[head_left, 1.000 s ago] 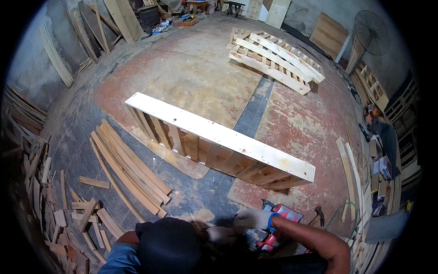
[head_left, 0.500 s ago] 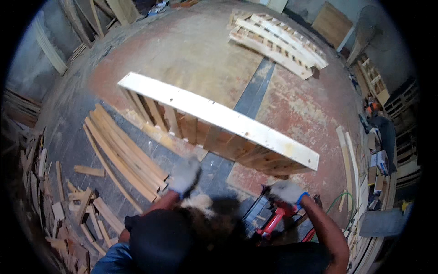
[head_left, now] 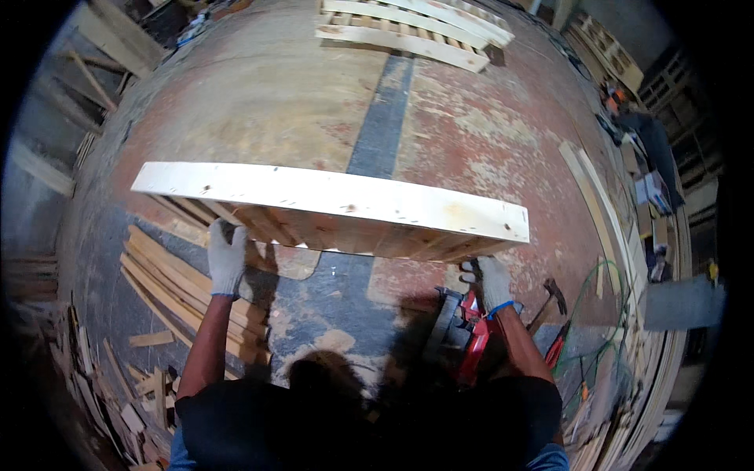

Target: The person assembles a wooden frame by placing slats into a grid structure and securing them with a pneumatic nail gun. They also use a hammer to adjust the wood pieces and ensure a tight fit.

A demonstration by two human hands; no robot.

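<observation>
A slatted wooden frame (head_left: pixel 338 196) stands on its edge across the floor before me, a pale board along its top and slats beneath. My left hand (head_left: pixel 228 259), in a grey-white glove, is at the frame's lower left, fingers curled at the slats. Under the right end is my gloved right hand (head_left: pixel 493 282), fingers apart and close to the bottom edge; contact there is unclear. Just below that hand lies a red and black nail gun (head_left: pixel 473 345). A hammer (head_left: pixel 550 302) rests to its right.
Long wooden strips (head_left: pixel 184 290) lie at the left, with offcuts (head_left: pixel 153 385) nearer me. Another slatted frame (head_left: pixel 408 39) lies at the back. A green hose (head_left: pixel 585 314) curls at the right, near long boards (head_left: pixel 589 208) and cardboard boxes (head_left: pixel 656 228).
My left hand has moved left and up to the slatted frame. My right hand has come off the nail gun toward the frame's lower edge. The view has shifted, and the hammer now shows.
</observation>
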